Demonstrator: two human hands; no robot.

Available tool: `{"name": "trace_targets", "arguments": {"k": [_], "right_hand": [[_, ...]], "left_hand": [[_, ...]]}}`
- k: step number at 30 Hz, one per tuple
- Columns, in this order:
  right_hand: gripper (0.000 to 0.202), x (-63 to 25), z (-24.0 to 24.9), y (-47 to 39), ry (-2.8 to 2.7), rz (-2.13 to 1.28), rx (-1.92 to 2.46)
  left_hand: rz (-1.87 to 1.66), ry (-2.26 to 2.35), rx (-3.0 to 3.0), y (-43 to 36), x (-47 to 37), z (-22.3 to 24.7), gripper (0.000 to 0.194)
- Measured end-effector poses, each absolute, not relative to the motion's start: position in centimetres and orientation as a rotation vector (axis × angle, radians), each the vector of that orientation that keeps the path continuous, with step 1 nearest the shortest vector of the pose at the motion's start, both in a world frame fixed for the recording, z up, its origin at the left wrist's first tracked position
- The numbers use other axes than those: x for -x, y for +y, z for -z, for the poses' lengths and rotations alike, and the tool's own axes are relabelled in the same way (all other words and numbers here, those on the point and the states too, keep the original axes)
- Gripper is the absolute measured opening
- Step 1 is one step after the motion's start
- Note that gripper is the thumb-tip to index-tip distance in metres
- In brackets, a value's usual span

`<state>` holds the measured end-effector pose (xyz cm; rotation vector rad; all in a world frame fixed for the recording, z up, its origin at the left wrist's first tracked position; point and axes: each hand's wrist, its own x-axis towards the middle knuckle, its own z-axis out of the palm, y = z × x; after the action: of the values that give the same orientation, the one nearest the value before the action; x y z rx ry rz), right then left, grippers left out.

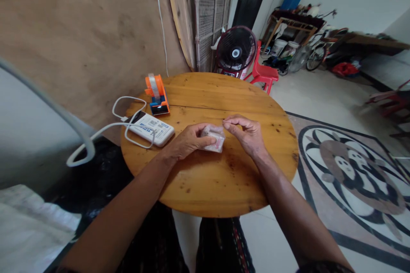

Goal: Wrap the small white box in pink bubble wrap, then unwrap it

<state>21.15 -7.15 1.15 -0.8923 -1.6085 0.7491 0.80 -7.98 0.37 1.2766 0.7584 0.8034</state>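
My left hand (192,140) grips a small whitish wrapped packet (215,140) with faint pink print, its thumb lying across the front. The packet is held just over the round wooden table (205,198), near its middle. To the right of the packet, my right hand (245,132) has thumb and index finger pinched together close to the packet's upper right edge. Whatever lies between those fingertips is too small to make out.
An orange and blue tape dispenser (157,96) stands at the table's back left. Nearer me lies a white power bank (150,128) with a looped white cable. Beyond the table are a fan (236,51) and a red chair (264,72).
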Motion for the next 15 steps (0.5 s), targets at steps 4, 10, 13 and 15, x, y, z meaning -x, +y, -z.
{"name": "trace_targets", "arguments": {"k": [4, 10, 13, 15], "right_hand": [[0.005, -20.84, -1.45, -7.59, -1.701, -0.69, 0.868], [0.009, -20.65, -1.96, -8.04, -1.807, -0.69, 0.831], [0.009, -20.58, -1.95, -8.15, -1.831, -0.691, 0.828], [0.009, -20.53, -1.86, -8.18, -1.845, -0.693, 0.821]], "left_hand": [[-0.814, 0.779, -1.313, -7.93, -0.69, -0.59, 0.048], [-0.847, 0.797, -1.277, -7.85, -0.68, -0.62, 0.045], [-0.858, 0.799, -1.263, -7.72, -0.61, -0.47, 0.044], [-0.877, 0.784, -1.245, -7.59, -0.55, -0.28, 0.045]]}}
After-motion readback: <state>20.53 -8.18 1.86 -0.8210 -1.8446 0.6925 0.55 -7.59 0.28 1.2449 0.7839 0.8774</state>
